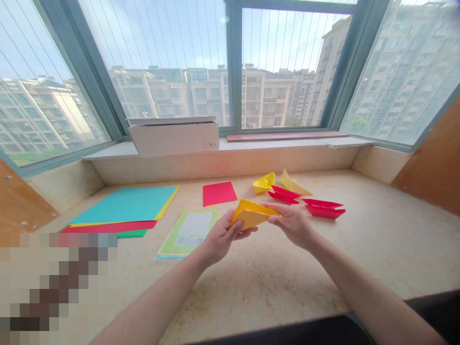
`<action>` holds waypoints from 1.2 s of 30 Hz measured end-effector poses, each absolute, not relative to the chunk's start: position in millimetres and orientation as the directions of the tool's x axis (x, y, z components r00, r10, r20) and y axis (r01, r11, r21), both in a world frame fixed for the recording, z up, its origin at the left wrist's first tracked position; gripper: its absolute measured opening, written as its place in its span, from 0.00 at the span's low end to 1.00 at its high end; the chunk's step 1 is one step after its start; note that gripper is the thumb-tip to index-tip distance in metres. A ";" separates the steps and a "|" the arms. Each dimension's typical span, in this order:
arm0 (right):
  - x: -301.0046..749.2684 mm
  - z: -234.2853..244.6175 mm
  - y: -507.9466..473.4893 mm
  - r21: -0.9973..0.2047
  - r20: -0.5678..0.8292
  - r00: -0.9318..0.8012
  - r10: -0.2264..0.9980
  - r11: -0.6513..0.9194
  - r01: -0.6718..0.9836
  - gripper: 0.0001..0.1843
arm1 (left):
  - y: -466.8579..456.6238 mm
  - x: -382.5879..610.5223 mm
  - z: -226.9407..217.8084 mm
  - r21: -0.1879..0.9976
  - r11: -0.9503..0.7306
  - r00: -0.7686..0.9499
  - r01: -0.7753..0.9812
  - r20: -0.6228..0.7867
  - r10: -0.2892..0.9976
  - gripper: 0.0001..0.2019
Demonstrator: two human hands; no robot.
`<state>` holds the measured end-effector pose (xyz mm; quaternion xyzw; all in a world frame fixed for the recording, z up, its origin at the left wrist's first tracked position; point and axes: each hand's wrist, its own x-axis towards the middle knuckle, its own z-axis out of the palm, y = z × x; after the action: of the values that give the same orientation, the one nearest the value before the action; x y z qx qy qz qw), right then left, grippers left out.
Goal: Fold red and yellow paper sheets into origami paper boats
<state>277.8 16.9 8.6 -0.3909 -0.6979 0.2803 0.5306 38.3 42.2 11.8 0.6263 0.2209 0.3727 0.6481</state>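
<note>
Between my hands is a folded piece of yellow-orange paper (253,216), held above the stone sill with its upper edge parted. My left hand (224,235) grips its left end, thumb on the near face and fingers underneath. At the right end, my right hand (293,223) pinches the corner between thumb and fingers. Just beyond stand a yellow paper boat (264,183) and a red paper boat (283,195). A pale yellow folded paper (294,184) rests beside them. Another red paper boat (324,209) sits right of my right hand.
Large coloured sheets (125,203), turquoise on top, are stacked at the left. Small red squares (219,193) lie mid-sill, behind a green-patterned paper packet (189,235). A white box (175,136) stands on the window ledge (280,143). The lower left corner is pixelated.
</note>
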 end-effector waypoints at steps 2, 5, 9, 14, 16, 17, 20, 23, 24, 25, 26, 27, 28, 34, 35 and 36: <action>274.4 9.3 16.8 -0.799 0.543 -0.098 0.834 0.550 0.244 0.21 | 41.3 39.1 11.3 0.975 -0.042 0.621 -0.217 0.171 0.765 0.22; 270.8 8.9 17.4 -0.792 0.556 -0.075 0.828 0.555 0.252 0.20 | 40.9 39.5 11.2 0.976 -0.040 0.612 -0.214 0.166 0.774 0.21; 269.5 5.6 19.5 -0.782 0.564 -0.055 0.824 0.554 0.285 0.18 | 39.9 39.7 14.9 0.983 -0.031 0.603 -0.183 0.137 0.786 0.22; 267.0 1.0 19.8 -0.767 0.555 -0.066 0.829 0.541 0.345 0.16 | 37.1 38.8 22.8 0.997 -0.006 0.647 -0.074 0.053 0.761 0.25; 264.3 1.0 17.5 -0.760 0.555 -0.079 0.828 0.543 0.358 0.15 | 37.2 38.9 23.8 1.000 0.012 0.653 -0.015 0.000 0.757 0.27; 262.7 1.5 15.9 -0.757 0.554 -0.084 0.828 0.543 0.362 0.14 | 37.6 39.2 23.5 1.000 0.020 0.643 0.016 -0.025 0.766 0.27; 258.5 3.4 10.7 -0.746 0.561 -0.085 0.824 0.547 0.381 0.12 | 39.1 41.4 21.1 0.997 -0.009 0.594 0.075 -0.038 0.804 0.25; 256.5 4.1 7.3 -0.730 0.577 -0.081 0.812 0.558 0.394 0.11 | 39.7 43.4 18.9 0.994 -0.077 0.577 0.080 0.017 0.817 0.21; 256.2 3.9 6.7 -0.727 0.583 -0.078 0.809 0.562 0.394 0.11 | 39.5 43.7 18.7 0.993 -0.089 0.574 0.077 0.029 0.818 0.20; 256.0 3.5 6.2 -0.725 0.588 -0.075 0.805 0.566 0.392 0.11 | 39.3 43.9 18.8 0.993 -0.096 0.568 0.074 0.037 0.822 0.19; 255.9 3.1 5.9 -0.723 0.592 -0.071 0.803 0.568 0.392 0.10 | 39.0 43.9 19.2 0.992 -0.099 0.563 0.073 0.041 0.825 0.18; 255.7 2.6 5.6 -0.721 0.596 -0.067 0.800 0.570 0.394 0.10 | 38.6 43.8 19.8 0.993 -0.099 0.559 0.072 0.042 0.828 0.17; 255.5 2.3 5.3 -0.718 0.599 -0.066 0.798 0.572 0.396 0.10 | 38.3 43.6 20.6 0.993 -0.097 0.555 0.072 0.041 0.831 0.16; 254.5 7.0 4.0 -0.697 0.606 -0.115 0.787 0.594 0.402 0.14 | 35.6 44.2 24.1 0.985 -0.117 0.499 0.130 0.037 0.866 0.13; 254.4 8.8 3.8 -0.693 0.599 -0.142 0.788 0.599 0.401 0.15 | 35.0 44.3 24.5 0.981 -0.120 0.494 0.150 0.031 0.869 0.12; 254.2 10.5 3.4 -0.693 0.587 -0.170 0.791 0.600 0.400 0.16 | 34.5 44.4 24.9 0.978 -0.123 0.494 0.169 0.024 0.869 0.13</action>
<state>254.2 3.4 10.5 -0.4028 -0.7396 0.1945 0.5030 44.4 34.5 24.9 0.6752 0.3843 0.3247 0.5394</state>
